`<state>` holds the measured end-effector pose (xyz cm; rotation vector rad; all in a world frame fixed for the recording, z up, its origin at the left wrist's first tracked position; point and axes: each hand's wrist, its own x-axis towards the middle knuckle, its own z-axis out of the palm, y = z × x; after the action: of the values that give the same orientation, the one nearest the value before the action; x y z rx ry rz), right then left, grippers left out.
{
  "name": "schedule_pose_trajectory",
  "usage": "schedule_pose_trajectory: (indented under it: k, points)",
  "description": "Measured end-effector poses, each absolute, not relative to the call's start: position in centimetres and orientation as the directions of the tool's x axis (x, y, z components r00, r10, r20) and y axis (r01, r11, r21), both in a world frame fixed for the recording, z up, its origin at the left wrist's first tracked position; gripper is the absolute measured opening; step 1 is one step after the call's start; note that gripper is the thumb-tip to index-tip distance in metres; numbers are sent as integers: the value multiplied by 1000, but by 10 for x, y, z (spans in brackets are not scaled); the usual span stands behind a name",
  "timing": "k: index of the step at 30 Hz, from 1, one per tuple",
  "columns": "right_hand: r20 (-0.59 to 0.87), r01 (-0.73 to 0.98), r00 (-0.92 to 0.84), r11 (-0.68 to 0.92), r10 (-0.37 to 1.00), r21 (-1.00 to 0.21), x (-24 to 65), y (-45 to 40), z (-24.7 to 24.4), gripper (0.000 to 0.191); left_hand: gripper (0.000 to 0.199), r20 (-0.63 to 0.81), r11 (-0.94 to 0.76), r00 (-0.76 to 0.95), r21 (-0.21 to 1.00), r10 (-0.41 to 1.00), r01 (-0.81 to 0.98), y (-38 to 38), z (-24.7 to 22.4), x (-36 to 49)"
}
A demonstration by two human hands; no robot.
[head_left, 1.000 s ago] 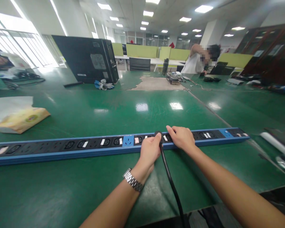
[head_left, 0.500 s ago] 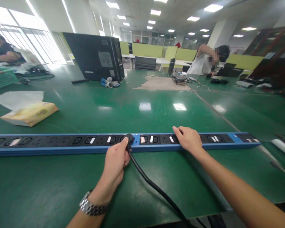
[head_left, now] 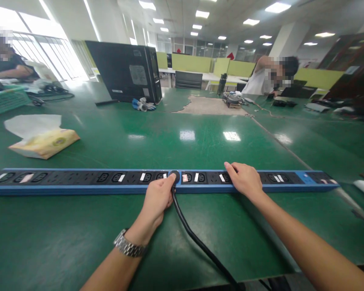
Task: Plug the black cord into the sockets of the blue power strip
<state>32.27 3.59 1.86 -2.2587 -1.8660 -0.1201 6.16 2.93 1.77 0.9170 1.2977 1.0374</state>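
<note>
A long blue power strip with black sockets and white labels lies across the green table. My left hand, with a metal watch at the wrist, pinches a black plug over the blue section near the strip's middle. How deep the plug sits cannot be seen. From it a thick black cable runs down past the table's front edge. To the right, my right hand is wrapped over the strip, its thumb along the far side.
A tissue pack lies at the left, near a green basket. Behind stand a black computer case and gloves. One person sits far left, another leans at the back right.
My left hand has moved the plug slightly right along the strip, onto the blue section, where it now sits flatter. My right hand keeps its place on the strip. The view has shifted slightly.
</note>
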Motion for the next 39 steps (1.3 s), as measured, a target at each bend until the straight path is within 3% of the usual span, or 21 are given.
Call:
schedule_pose_trajectory:
  k: [3, 6, 9, 11, 14, 21, 26, 29, 30, 32, 34, 36, 39]
  points:
    - [191, 977, 202, -183, 961, -113, 323, 36, 18, 61, 45, -272, 272, -37, 962, 962, -3, 28, 19, 59]
    - [199, 975, 212, -193, 957, -109, 323, 37, 18, 61, 46, -154, 158, -73, 986, 985, 55, 19, 25, 69]
    - [208, 975, 215, -197, 954, -104, 321, 37, 18, 62, 49, -41, 37, 35, 993, 999, 109, 10, 25, 103]
    - [211, 972, 225, -205, 951, -112, 321, 37, 18, 62, 50, -48, 31, 128, 991, 991, 133, 7, 20, 132]
    - [218, 966, 244, -217, 945, -139, 325, 38, 16, 61, 51, -62, 47, 139, 993, 988, 109, 9, 10, 165]
    - [233, 882, 259, -131, 937, -453, 310, 34, 37, 52, 49, 13, -14, 6, 980, 1000, 198, 15, 1, 169]
    - [-28, 958, 107, -111, 994, -264, 280, 40, 66, 33, 39, 9, -47, 156, 970, 988, 239, 9, 13, 172]
    - [-60, 987, 20, -30, 998, -161, 276, 45, 76, 28, 30, 11, -134, 399, 950, 917, 283, 16, 35, 143]
    - [-66, 992, -5, -3, 998, -122, 275, 46, 78, 30, 26, 36, -254, 521, 901, 853, 353, 22, 41, 129]
    - [-83, 999, -30, 27, 996, -29, 270, 45, 79, 32, 29, 239, -406, 342, 695, 909, 593, 38, 49, 101]
    - [-83, 997, -47, 51, 995, 56, 261, 45, 76, 32, 32, 360, -419, 276, 417, 891, 807, 54, 45, 83]
    - [-77, 993, -57, 65, 995, 98, 252, 45, 71, 30, 37, 353, -432, 341, 222, 871, 874, 64, 34, 77]
    - [-77, 996, -77, 80, 994, 30, 251, 45, 76, 25, 44, 305, -457, 407, 113, 861, 882, 66, 18, 80]
